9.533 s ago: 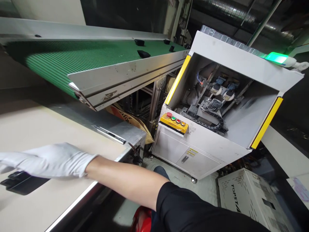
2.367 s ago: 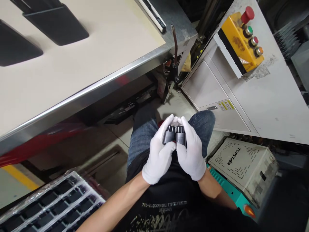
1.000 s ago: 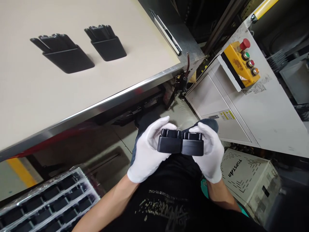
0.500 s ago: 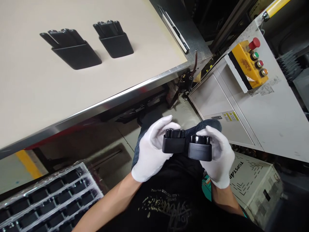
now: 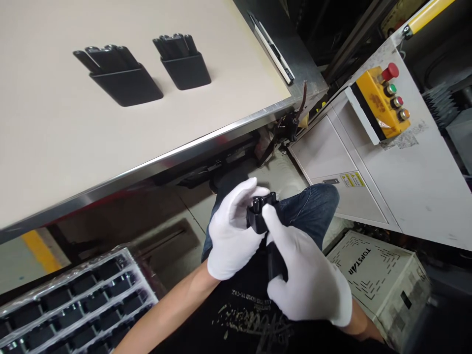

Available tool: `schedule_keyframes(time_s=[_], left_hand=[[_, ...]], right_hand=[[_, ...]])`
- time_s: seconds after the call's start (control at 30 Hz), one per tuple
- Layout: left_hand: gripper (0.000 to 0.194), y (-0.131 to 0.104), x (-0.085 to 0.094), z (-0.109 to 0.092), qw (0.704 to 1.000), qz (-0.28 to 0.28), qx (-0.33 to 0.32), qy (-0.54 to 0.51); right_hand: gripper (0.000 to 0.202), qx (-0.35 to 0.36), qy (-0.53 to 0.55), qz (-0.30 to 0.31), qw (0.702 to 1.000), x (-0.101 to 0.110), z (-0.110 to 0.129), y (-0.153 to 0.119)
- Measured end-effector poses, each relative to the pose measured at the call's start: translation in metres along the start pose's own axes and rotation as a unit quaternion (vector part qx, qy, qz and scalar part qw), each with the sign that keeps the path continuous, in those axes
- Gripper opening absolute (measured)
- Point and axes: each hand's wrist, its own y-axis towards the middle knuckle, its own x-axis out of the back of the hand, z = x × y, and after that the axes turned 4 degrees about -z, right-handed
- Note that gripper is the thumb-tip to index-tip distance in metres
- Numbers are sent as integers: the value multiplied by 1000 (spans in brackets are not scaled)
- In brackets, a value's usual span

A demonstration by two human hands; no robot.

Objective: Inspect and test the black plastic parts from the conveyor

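Observation:
My white-gloved left hand [image 5: 234, 228] is wrapped round a black oval holder [image 5: 258, 222] with several glossy black rods standing up from its top. My gloved right hand [image 5: 308, 273] grips a second black holder [image 5: 276, 260], tipped over and partly hidden behind the fingers. Its index finger touches the rods or rim of the left holder. On the worktable [image 5: 92, 132] stand two similar pieces, a larger black holder [image 5: 127, 86] and a smaller black holder [image 5: 188, 71], each with rods leaning out of the top.
A tray [image 5: 77, 295] of several similar black pieces lies at lower left. A cutter knife [image 5: 273, 49] rests by the table's right edge. At right are a yellow button box [image 5: 383, 101] on a grey cabinet and a white TOPSTAR unit [image 5: 372, 275].
My right hand has swung left and turned over, tipping its holder and bringing the index finger onto the left holder. My left hand keeps its grip. The view has shifted slightly.

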Motion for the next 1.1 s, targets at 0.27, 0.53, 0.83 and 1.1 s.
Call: schedule_keyframes(time_s=[0.27,0.53,0.83,1.1], left_hand=[[74,6,10,-3,991,38,100,-83],[74,5,5,-4,994,24,83,-64],[59,-1,10,-2,999,37,16,-31],[52,-1,11,-9,997,6,22,72]], right_hand=[[117,19,17,72,997,-4,15,-5],[120,-9,13,3,1000,1,0,-4],[111,55,34,71,995,0,13,1],[95,-14,-104,-195,975,11,-11,12]])
